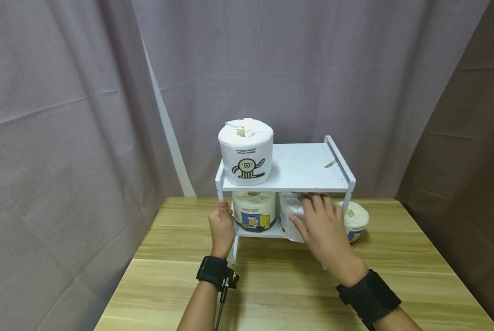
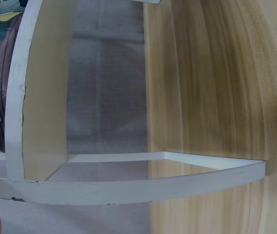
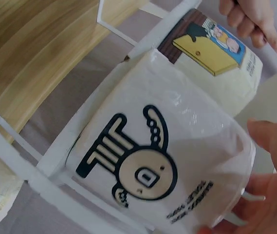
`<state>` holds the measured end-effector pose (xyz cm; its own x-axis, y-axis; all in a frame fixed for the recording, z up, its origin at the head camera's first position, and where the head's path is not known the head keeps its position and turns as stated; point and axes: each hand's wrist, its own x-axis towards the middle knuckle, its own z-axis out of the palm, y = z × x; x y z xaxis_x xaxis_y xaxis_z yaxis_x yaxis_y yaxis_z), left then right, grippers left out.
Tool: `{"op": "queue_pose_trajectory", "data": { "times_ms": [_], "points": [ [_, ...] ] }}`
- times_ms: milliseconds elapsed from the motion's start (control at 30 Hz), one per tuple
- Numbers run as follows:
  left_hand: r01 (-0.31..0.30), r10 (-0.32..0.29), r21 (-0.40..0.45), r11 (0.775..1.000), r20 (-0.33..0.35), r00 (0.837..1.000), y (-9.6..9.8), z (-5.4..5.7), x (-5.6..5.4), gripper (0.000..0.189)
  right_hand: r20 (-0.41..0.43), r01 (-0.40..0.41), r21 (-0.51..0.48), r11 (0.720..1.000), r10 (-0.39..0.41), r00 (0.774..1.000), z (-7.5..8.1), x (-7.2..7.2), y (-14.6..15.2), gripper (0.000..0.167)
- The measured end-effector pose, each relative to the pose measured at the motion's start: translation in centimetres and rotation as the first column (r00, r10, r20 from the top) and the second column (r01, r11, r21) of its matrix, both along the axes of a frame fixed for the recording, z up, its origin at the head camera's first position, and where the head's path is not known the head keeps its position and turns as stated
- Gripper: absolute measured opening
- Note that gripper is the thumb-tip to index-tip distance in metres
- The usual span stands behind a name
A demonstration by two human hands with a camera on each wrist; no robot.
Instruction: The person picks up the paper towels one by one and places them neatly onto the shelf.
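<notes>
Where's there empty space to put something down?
The top shelf, between the top roll and right rail. The table, in front of the rack and left of it. It's crowded on the lower shelf, with the left roll, right roll and right grip, and just right of the rack, by the end roll.

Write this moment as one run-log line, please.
left hand: grips white shelf, left side | right hand: holds white-wrapped roll at lower tier | door-print roll: beside it | upper roll: on top
</notes>
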<state>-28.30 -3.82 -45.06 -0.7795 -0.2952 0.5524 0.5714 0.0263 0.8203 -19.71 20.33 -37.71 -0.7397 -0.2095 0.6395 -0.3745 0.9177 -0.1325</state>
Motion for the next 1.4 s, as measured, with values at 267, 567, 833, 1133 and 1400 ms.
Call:
{"op": "queue_pose_trajectory", "data": {
  "times_ms": [267, 567, 833, 1133, 1400],
  "points": [
    [0.001, -0.001, 0.008, 1.000, -0.022, 1.000, 0.0, -0.2, -0.1, 0.067, -0.173, 0.074, 0.031, 0.997, -0.067, 0.983, -0.8, -1.5, -1.2, 0.058],
    [0.010, -0.009, 0.006, 1.000, -0.040, 0.999, 0.2, -0.2, -0.2, 0.077, -0.225, 0.226, 0.065, 0.972, -0.206, 0.952, -0.7, -2.2, -2.1, 0.062],
    [0.014, -0.014, -0.001, 1.000, -0.052, 0.999, 0.1, 0.1, 0.0, 0.081, -0.182, 0.303, 0.069, 0.950, -0.287, 0.941, -0.3, -2.8, -2.8, 0.066],
    [-0.011, 0.011, -0.012, 1.000, -0.044, 0.999, 0.1, -0.1, -0.1, 0.072, -0.133, 0.307, 0.049, 0.950, -0.299, 0.945, 0.0, -2.8, -3.0, 0.062],
    [-0.006, 0.006, -0.004, 1.000, -0.039, 0.999, 0.0, -0.2, -0.3, 0.067, -0.100, 0.263, 0.013, 0.965, -0.260, 0.960, 0.3, -2.4, -2.9, 0.057]
  ]
}}
